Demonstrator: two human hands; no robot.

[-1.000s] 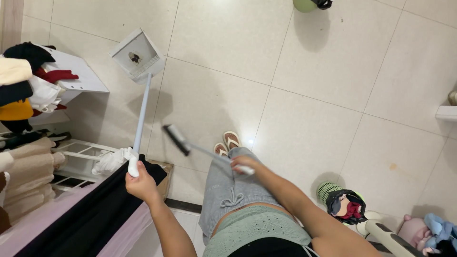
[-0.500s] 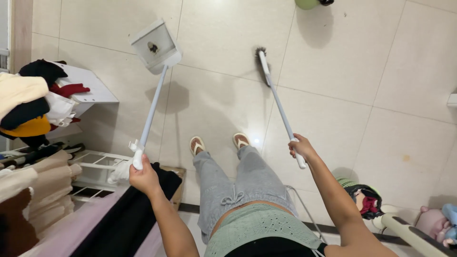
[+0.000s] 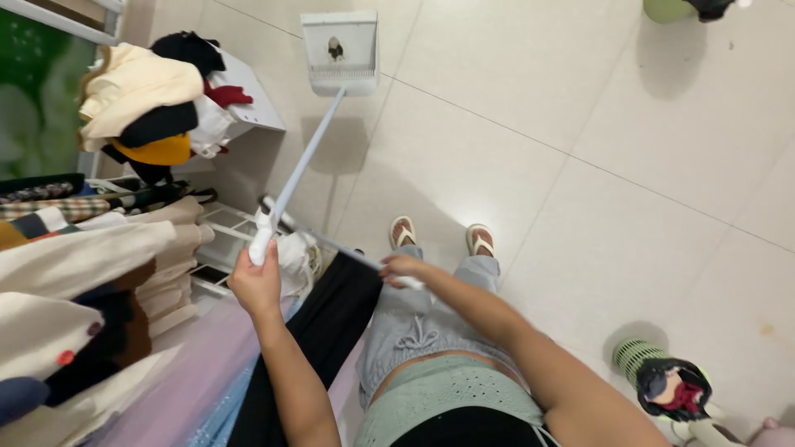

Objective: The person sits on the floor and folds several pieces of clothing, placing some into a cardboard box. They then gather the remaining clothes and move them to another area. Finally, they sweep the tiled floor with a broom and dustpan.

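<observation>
My left hand (image 3: 256, 281) grips the white end of a long pale-blue handle whose white dustpan (image 3: 340, 41) rests on the tiled floor ahead, with a small dark clump of dirt inside. My right hand (image 3: 400, 268) holds the handle of a long-handled broom (image 3: 331, 246). The broom stick runs leftward across my body, and its head is hidden behind the dustpan handle and my left hand. My feet in sandals (image 3: 440, 235) stand on the tiles just beyond my hands.
A white rack (image 3: 225, 234) and shelves piled with folded clothes (image 3: 150, 99) fill the left side. A black cloth (image 3: 310, 331) hangs over a pink surface below my left arm. A green fan with a doll (image 3: 667, 379) sits bottom right; a green object (image 3: 671, 8) lies top right.
The broom swung from pointing forward on the right to lying across my body toward the left. The dustpan stayed ahead, and the view turned left toward the clothes shelves.
</observation>
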